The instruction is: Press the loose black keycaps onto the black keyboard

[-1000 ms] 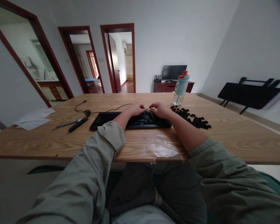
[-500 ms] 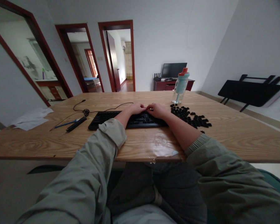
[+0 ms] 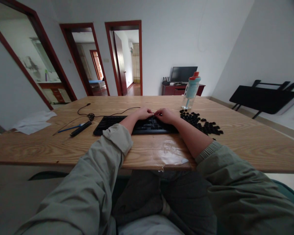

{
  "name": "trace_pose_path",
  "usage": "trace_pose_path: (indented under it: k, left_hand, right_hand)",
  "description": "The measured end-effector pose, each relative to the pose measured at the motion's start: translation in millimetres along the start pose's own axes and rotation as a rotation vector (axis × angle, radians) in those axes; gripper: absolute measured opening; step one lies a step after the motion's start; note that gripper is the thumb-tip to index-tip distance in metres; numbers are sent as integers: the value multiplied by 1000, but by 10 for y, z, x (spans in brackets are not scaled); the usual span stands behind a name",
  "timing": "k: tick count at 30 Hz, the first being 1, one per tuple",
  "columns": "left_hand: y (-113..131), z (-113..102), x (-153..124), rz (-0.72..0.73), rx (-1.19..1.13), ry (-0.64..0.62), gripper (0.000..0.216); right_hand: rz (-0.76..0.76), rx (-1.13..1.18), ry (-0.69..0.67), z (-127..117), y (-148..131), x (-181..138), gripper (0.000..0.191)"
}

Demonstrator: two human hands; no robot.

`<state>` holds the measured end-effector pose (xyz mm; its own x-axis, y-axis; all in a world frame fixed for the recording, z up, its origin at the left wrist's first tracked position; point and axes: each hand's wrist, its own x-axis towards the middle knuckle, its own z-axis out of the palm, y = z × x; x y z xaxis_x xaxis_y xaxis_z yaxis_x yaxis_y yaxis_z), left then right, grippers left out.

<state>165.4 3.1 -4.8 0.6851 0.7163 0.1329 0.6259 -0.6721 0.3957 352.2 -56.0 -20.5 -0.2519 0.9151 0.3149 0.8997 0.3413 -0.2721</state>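
One keyboard [image 3: 107,124], lettering unreadable, under left hand [image 3: 143,114] and right hand [image 3: 164,115]; both curled, any grasp untellable. One keycap pile [image 3: 201,123] right of right hand; one bottle [image 3: 191,89] beyond.

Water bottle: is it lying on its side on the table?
No, the water bottle stands upright on the table, just beyond the pile of small black pieces.

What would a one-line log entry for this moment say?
left hand: at keyboard far edge | right hand: beside left hand, fingertips close | black pieces: heaped right of keyboard | bottle: upright behind heap
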Motion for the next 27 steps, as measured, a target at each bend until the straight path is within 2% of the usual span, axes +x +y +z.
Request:
trace_pose_path:
  k: [6,12,19,22,25,27]
  left_hand:
    - [-22,14,-28,-5,-79,11,29]
    - [16,32,-1,42,16,46,31]
    - [15,35,-1,1,24,54,28]
    - [11,35,-10,15,7,47,25]
    - [-2,32,-17,88,24,54,25]
    - [-9,33,-18,125,52,71,23]
  right_hand:
    - [26,26,-18,-33,-43,-15,27]
    - [104,29,-46,-41,-90,52,31]
    - [193,123,-114,-57,-23,192,30]
    - [230,130,-148,-97,-37,183,37]
    - [260,139,-173,-101,-52,174,49]
    - [264,151,-168,-72,-42,182,50]
